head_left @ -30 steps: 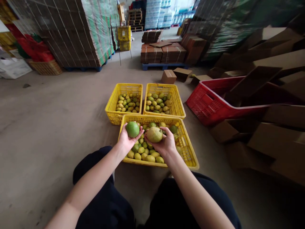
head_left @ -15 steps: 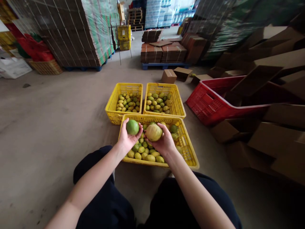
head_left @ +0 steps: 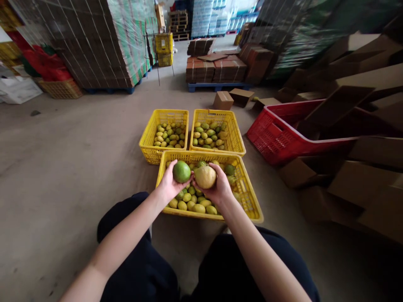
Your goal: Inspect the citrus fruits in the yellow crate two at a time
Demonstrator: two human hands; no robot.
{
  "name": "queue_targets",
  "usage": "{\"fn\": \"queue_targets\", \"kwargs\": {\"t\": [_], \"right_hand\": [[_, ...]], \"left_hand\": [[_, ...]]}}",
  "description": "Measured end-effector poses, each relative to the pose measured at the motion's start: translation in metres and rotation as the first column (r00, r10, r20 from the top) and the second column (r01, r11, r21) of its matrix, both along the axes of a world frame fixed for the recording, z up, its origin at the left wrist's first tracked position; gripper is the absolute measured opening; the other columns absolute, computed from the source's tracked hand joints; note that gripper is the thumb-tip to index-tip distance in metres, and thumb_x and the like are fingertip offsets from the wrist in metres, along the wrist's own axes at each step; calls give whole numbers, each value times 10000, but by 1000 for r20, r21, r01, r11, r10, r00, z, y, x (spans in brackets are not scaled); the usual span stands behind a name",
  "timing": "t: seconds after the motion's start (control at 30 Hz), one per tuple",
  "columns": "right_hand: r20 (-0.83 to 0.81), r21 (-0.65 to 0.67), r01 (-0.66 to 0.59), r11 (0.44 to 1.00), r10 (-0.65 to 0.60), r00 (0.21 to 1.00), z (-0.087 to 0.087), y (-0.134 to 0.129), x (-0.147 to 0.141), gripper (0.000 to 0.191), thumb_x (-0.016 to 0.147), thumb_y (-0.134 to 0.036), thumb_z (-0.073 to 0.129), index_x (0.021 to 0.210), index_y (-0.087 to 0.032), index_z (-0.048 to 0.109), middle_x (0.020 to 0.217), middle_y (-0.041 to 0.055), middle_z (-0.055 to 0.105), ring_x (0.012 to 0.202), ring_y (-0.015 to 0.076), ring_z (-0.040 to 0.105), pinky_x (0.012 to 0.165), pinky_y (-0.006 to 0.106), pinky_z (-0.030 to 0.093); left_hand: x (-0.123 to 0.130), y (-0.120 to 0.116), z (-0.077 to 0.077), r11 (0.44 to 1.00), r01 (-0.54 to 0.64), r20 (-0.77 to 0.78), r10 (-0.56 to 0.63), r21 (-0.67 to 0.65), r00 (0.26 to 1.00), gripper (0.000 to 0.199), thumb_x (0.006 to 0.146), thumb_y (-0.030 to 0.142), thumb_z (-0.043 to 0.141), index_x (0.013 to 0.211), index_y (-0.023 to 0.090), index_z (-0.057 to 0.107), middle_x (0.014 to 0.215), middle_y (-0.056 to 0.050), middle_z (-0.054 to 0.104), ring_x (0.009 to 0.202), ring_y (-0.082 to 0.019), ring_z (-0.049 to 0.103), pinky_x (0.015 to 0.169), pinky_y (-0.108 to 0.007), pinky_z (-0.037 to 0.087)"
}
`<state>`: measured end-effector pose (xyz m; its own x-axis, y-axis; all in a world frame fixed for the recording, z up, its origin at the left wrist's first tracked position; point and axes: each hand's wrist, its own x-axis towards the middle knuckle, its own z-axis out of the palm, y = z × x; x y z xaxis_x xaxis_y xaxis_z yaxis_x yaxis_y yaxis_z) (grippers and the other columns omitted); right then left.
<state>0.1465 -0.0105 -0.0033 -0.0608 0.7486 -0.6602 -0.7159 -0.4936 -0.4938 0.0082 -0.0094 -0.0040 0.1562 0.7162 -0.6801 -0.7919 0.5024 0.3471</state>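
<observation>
In my left hand (head_left: 168, 183) rests a round green lemon (head_left: 181, 171), with the fingers curled under and around it. My right hand (head_left: 220, 186) holds a larger, pale yellow lemon (head_left: 205, 177) with a rough-looking skin. The two fruits are side by side, a small gap between them, above the near yellow crate (head_left: 256, 212). Inside that crate lie several green and yellow lemons (head_left: 199, 208), partly hidden by my hands.
Beyond the near crate stand a left yellow crate (head_left: 147, 142) and a right yellow crate (head_left: 236, 136), both holding lemons. To the right, a red crate (head_left: 267, 144) sits among cardboard boxes (head_left: 362, 180). A blue pallet (head_left: 217, 87) with stacked cardboard is farther back.
My left hand has moved slightly right and down with the green lemon, closer to the yellow one. The yellow lemon has turned a little in my right hand and shifted slightly right.
</observation>
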Motion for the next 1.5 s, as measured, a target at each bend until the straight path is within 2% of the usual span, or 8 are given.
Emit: {"fn": "queue_targets", "kwargs": {"t": [0.17, 0.4, 0.6, 0.8, 0.93, 1.1, 1.27, 1.5], "right_hand": [[-37, -42, 47, 998, -48, 998, -3, 1, 3, 138, 793, -322, 497, 744, -198, 531, 553, 10, 607, 484, 183, 586, 501, 361, 538], [2, -99, 55, 994, -55, 998, -8, 2, 3, 145, 819, -313, 443, 768, -207, 529, 577, 10, 622, 526, 192, 614, 515, 359, 542], [-35, -36, 123, 992, -124, 992, -10, 4, 3, 81, 793, -281, 479, 788, -221, 533, 574, -23, 608, 542, 167, 596, 577, 352, 558], [-16, -124, 98, 987, -101, 995, -13, 4, 2, 166, 848, -259, 375, 783, -215, 521, 579, 0, 625, 528, 191, 614, 518, 364, 540], [4, -134, 76, 988, -76, 997, -15, 3, -1, 165, 856, -280, 395, 807, -207, 535, 601, 12, 635, 555, 191, 627, 526, 347, 543], [43, -96, 161, 982, -157, 987, -14, 3, 0, 123, 842, -282, 444, 783, -218, 532, 595, -7, 627, 541, 163, 606, 545, 325, 553], [2, -133, 97, 986, -98, 995, -13, 2, 1, 146, 841, -283, 415, 787, -208, 528, 584, 11, 622, 540, 180, 618, 512, 322, 540], [-5, -139, 73, 988, -74, 997, -13, 2, -1, 135, 832, -286, 429, 818, -205, 536, 618, 21, 627, 571, 192, 625, 537, 355, 548]], "left_hand": [[-1, 0, 3, 995, -97, 19, 97, 23, 995, 223, 788, 311, 638, 904, 134, 568, 746, -71, 634, 687, -187, 660, 625, -304, 593], [-2, 0, -2, 997, -64, 16, 65, -46, 998, 262, 891, 225, 354, 899, 111, 589, 736, -100, 640, 665, -204, 662, 546, -328, 585], [-2, 0, 2, 995, -98, -20, 98, 5, 995, 203, 824, 332, 574, 849, 131, 571, 724, -72, 629, 684, -198, 659, 599, -314, 595], [0, 1, -2, 997, -31, 15, 33, -69, 999, 279, 910, 226, 337, 912, 108, 590, 720, -103, 650, 639, -200, 663, 529, -322, 589], [0, 0, -1, 998, -28, -40, 26, -52, 999, 244, 890, 313, 433, 874, 120, 582, 696, -88, 645, 644, -208, 665, 558, -345, 596], [-5, -2, 2, 997, -70, -32, 70, -11, 997, 243, 838, 343, 503, 870, 121, 595, 675, -82, 634, 619, -197, 652, 557, -330, 590], [-7, -3, -2, 997, -69, 40, 70, -42, 997, 310, 829, 243, 359, 925, 89, 611, 694, -128, 645, 584, -202, 645, 467, -287, 546], [-4, -4, 0, 996, -91, -5, 91, -12, 996, 294, 817, 290, 402, 921, 99, 599, 725, -118, 645, 658, -223, 660, 533, -316, 564]]}}
